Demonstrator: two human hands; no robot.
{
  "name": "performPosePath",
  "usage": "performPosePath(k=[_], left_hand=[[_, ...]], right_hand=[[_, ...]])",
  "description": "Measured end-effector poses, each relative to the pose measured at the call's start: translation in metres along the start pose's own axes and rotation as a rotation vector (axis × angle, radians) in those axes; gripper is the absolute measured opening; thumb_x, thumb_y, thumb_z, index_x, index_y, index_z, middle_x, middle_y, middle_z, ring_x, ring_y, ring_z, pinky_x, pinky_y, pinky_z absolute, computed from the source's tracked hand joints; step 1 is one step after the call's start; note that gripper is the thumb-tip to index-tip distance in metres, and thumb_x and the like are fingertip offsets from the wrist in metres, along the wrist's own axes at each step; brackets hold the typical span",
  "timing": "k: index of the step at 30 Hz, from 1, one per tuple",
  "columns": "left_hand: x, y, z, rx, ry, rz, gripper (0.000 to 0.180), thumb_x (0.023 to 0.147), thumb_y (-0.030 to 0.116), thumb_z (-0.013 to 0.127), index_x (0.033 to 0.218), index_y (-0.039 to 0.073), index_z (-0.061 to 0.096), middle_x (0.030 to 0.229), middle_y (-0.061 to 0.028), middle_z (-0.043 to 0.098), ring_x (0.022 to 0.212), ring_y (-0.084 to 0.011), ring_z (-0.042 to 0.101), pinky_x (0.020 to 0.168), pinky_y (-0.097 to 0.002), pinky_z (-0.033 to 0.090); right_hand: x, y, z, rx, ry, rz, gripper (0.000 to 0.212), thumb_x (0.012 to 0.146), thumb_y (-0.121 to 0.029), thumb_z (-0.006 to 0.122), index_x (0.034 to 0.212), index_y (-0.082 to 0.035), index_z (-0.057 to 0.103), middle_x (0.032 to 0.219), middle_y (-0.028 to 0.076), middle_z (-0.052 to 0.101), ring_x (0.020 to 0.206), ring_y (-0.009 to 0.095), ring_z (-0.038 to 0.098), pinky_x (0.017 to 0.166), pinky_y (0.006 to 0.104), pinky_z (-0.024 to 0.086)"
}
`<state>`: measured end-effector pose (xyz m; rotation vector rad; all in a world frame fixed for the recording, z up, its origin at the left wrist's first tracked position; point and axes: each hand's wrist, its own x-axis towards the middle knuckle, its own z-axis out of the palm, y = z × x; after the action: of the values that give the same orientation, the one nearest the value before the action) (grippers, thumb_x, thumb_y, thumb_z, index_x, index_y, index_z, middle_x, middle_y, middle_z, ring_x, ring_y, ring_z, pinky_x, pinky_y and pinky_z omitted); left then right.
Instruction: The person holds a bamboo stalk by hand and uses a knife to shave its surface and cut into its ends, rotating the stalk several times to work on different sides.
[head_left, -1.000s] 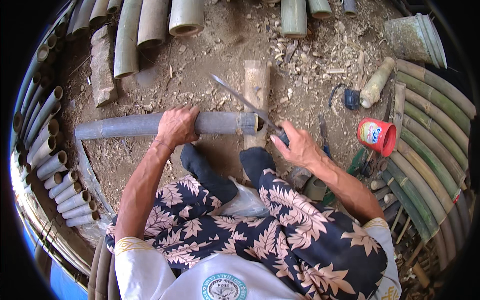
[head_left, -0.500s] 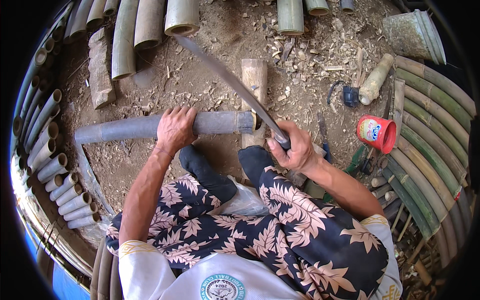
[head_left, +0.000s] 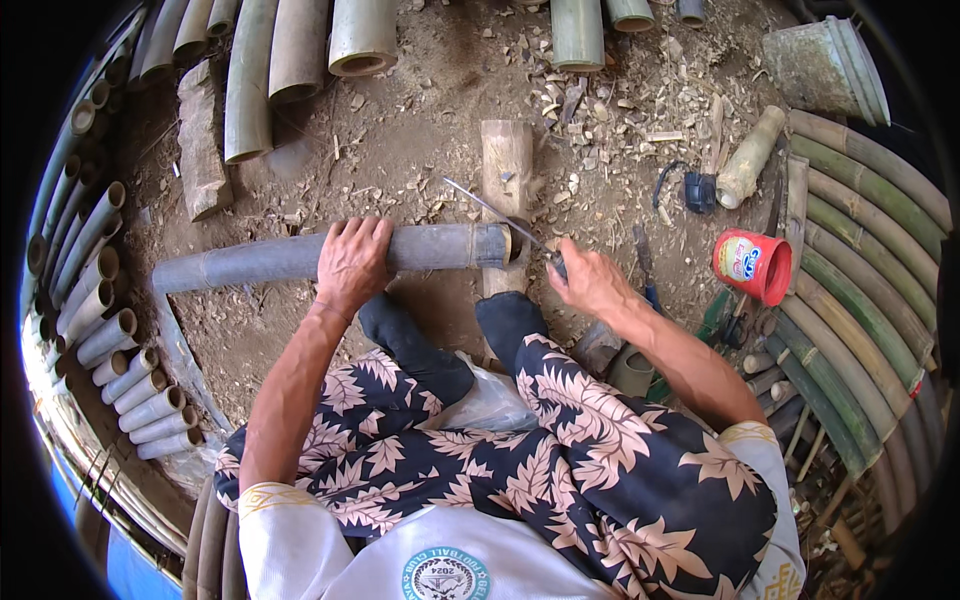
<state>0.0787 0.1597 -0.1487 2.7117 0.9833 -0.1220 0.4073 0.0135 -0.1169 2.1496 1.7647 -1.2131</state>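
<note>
My left hand (head_left: 354, 258) is wrapped over a dark grey bamboo tube (head_left: 250, 261), which lies sideways in front of my feet. The tube's right end rests across a pale wooden block (head_left: 507, 165) on the ground. In my right hand (head_left: 590, 278) is the handle of a machete (head_left: 480, 203). Its blade slants up and left from my fist and passes by the tube's right end. Whether the edge touches the bamboo I cannot tell. My dark-socked feet (head_left: 512, 318) are just on the near side of the tube.
Cut bamboo tubes (head_left: 160, 400) line the left, and more (head_left: 361, 40) lie at the far side. On the right are a red tin (head_left: 752, 266), long bamboo poles (head_left: 860, 270), a short pale log (head_left: 750, 160) and a grey bucket (head_left: 825, 70). Wood chips litter the dirt floor.
The machete has swung down from its raised position to the tube's right end, and my right hand has shifted slightly right. My left hand keeps its grip on the tube.
</note>
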Motion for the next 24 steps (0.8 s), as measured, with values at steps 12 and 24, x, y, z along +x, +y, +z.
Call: performPosePath(k=[12, 24], left_hand=[[0.029, -0.030, -0.034, -0.007, -0.296, 0.062, 0.066, 0.062, 0.021, 0.081, 0.123, 0.020, 0.057, 0.105, -0.0092, 0.065, 0.100, -0.0337, 0.065, 0.087, -0.0449, 0.053], [0.023, -0.031, -0.026, -0.096, -0.246, -0.001, 0.043, 0.066, 0.015, 0.075, 0.105, 0.012, 0.058, 0.095, -0.0106, 0.067, 0.098, -0.0332, 0.066, 0.086, -0.0462, 0.052]], right_hand=[[-0.024, -0.017, -0.016, 0.198, 0.115, -0.091, 0.036, 0.096, -0.029, 0.060, 0.116, 0.000, 0.052, 0.083, 0.028, 0.067, 0.074, 0.048, 0.066, 0.064, 0.0528, 0.053], [-0.008, -0.014, -0.009, 0.156, 0.266, -0.308, 0.032, 0.102, -0.033, 0.054, 0.097, -0.002, 0.049, 0.059, 0.010, 0.053, 0.045, 0.020, 0.053, 0.040, 0.0385, 0.046]])
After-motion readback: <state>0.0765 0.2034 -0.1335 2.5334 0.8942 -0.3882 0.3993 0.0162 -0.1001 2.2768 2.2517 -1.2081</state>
